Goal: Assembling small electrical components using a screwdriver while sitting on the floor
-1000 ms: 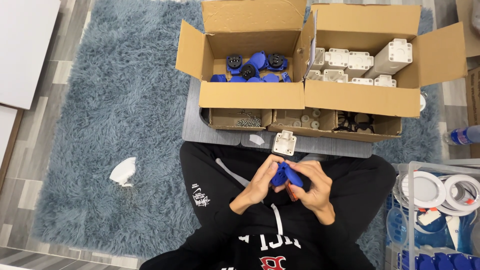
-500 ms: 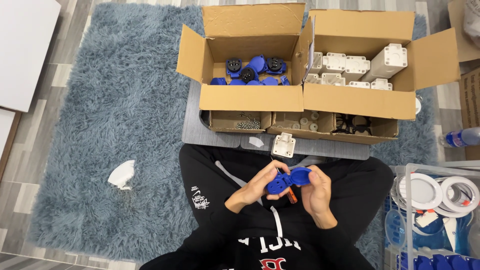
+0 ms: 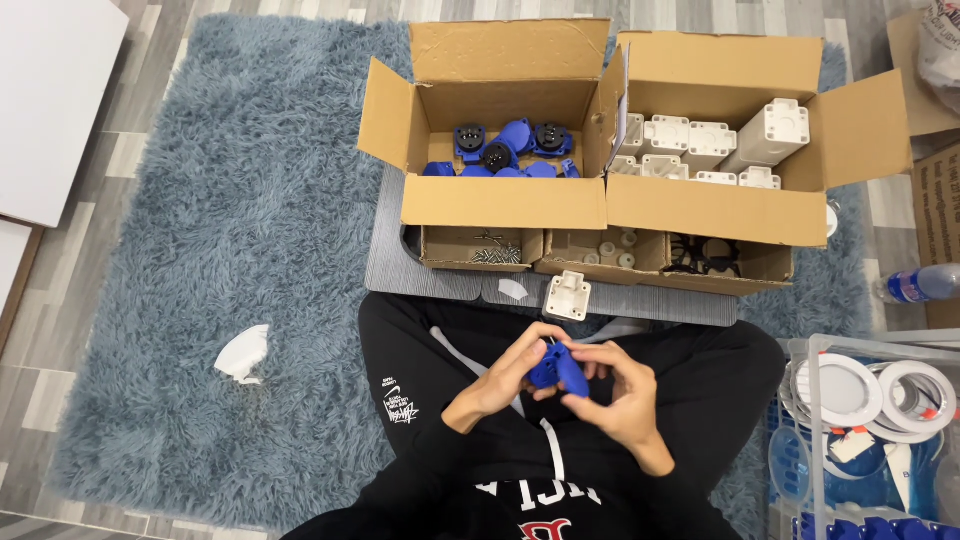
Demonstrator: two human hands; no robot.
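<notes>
Shaggy blue-grey rug (image 3: pixel 220 250): grey board (image 3: pixel 385 270), crumpled paper (image 3: pixel 243 353).

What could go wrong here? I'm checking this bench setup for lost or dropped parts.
The blue part is held over the lap by both the left hand and right hand; a slip might drop it into the shaggy rug. The small box of screws sits open nearby, so a knock could spill it.

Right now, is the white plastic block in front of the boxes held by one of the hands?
No, the white block lies alone on the grey board, while both hands hold a blue part.
</notes>
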